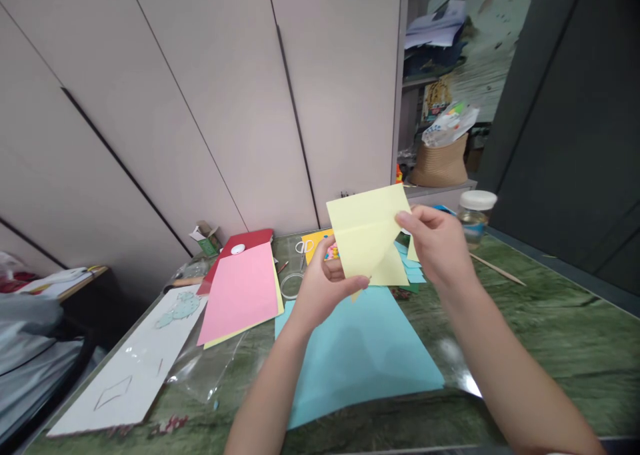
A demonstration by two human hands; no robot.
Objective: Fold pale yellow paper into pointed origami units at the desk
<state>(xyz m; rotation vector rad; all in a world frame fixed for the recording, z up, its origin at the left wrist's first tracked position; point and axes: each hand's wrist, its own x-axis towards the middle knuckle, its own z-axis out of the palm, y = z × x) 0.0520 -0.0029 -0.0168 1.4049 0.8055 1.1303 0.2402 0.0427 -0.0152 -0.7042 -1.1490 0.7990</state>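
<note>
A creased pale yellow paper (367, 231) is held up above the table. My right hand (433, 241) pinches its upper right edge between thumb and fingers. At its lower left, my left hand (327, 281) has the thumb in front and the fingers behind, closed on the sheet. Below the hands a large light blue sheet (363, 361) lies on the green table (540, 348). Small blue paper pieces (413, 269) lie behind the yellow paper, partly hidden by it and by my right hand.
Pink paper (240, 291) overlaps a red folder (257, 239) at the left. Nearby are a white drawing board (135, 368), clear plastic (210, 368), a tape roll (291, 286) and scissors (304, 246). A lidded jar (475, 218) and a wooden stick (499, 269) are at the right.
</note>
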